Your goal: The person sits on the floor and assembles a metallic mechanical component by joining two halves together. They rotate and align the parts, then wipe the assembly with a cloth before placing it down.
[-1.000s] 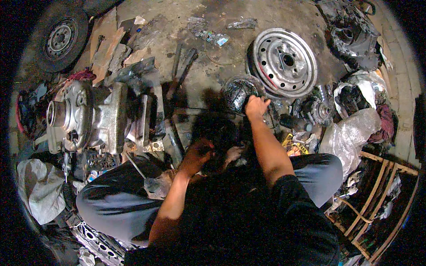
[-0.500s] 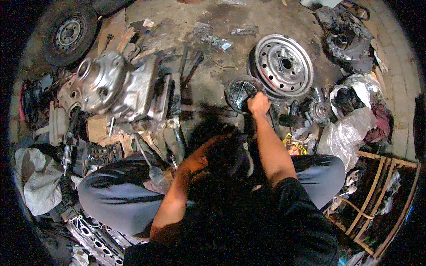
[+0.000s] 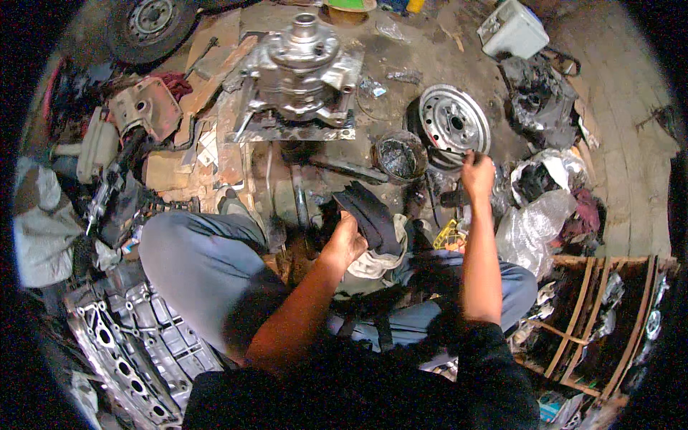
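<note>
My left hand (image 3: 346,240) is closed on the edge of a black, folded piece (image 3: 364,215) with a ridged look, held above my lap. A bunched off-white cloth (image 3: 380,264) lies against that piece, beside my fingers. My right hand (image 3: 478,176) is curled into a fist at the near edge of a silver steel wheel (image 3: 456,123). A small dark thing shows at its fingertips, too unclear to name. Left of the wheel stands a round, grimy tin (image 3: 381,166) with dark, shiny contents.
A metal gearbox-like casing (image 3: 297,75) stands on a flat plate ahead. A tyre (image 3: 115,32) lies far left. White container (image 3: 512,32), blackened part (image 3: 541,100) and clear plastic wrap (image 3: 534,226) line the right. Wooden frame (image 3: 584,322) lies near right, engine block (image 3: 136,351) near left.
My right hand has moved from the tin rightward to the wheel's near edge. The left hand has lifted the black piece and cloth into clearer sight. The whole view has shifted.
</note>
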Motion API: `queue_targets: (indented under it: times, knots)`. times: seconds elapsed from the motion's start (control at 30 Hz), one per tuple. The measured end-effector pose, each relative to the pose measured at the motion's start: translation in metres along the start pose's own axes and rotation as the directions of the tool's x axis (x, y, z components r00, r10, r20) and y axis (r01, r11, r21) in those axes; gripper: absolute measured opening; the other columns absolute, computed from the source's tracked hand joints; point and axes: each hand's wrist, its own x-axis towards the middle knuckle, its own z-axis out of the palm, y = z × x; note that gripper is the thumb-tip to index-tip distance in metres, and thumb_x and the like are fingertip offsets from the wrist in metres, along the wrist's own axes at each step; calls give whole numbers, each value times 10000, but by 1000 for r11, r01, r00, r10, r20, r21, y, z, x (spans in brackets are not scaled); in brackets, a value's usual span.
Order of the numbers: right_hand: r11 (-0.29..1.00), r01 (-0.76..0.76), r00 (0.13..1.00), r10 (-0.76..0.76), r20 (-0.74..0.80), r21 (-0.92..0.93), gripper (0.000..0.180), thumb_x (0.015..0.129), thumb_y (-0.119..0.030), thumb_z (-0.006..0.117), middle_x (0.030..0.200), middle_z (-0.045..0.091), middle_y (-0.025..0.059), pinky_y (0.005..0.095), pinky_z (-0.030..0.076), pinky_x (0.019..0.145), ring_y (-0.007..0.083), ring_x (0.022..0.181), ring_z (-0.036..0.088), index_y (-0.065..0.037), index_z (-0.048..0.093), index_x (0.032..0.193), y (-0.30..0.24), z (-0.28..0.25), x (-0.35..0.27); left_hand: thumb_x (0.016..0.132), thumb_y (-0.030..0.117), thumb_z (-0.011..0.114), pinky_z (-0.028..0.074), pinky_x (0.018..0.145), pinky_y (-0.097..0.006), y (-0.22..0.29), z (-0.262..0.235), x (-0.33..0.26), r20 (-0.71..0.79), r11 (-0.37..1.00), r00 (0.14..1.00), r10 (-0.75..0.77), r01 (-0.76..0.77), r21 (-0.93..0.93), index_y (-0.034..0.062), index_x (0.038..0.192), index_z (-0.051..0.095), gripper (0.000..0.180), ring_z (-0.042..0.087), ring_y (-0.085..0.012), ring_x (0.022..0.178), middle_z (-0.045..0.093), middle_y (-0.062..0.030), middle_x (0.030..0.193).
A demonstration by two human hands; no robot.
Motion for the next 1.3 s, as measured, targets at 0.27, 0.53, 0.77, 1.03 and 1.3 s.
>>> queue_targets:
  times: [0.27,0.53,0.77,1.03,1.3]
  knots:
    - [834,-98,912,-143,385,542,420,992,-337,589,618,574,24,297,387,521,121,520,495,-7,650,740,-55,-94,-80,953,146,645,544,896,-344,16,26,-31,241,969,970,21,-79,234,58,1229,600,294,655,-191,1025,665,-56,1158]
    - [813,-210,659,-292,693,543,419,1007,-292,559,632,586,30,299,415,563,122,577,536,-13,603,698,-75,-54,-182,951,268,656,530,883,-383,34,31,-31,345,927,899,269,-339,160,86,1214,616,322,649,-194,1007,674,-39,1149]
    - [827,-157,459,-423,781,540,411,988,-326,562,651,584,84,342,441,645,170,639,533,14,607,760,-85,-40,-214,979,226,631,487,729,-304,24,43,-31,69,844,860,506,-509,169,89,1063,636,160,582,-111,845,630,28,952]
    - [768,-187,597,-406,692,612,442,1019,-252,525,604,542,41,313,392,556,130,564,504,0,525,656,-98,-48,-219,978,124,556,498,603,-324,30,50,-39,-12,748,784,621,-588,309,-12,905,644,178,596,-149,697,636,-34,822]
    - [736,-354,661,-240,711,577,391,1004,-261,546,614,523,20,314,391,531,116,554,484,-31,539,688,-70,-32,-204,985,137,548,500,662,-322,0,40,-26,-72,871,872,485,-473,134,7,948,628,157,611,-164,758,648,-39,878]
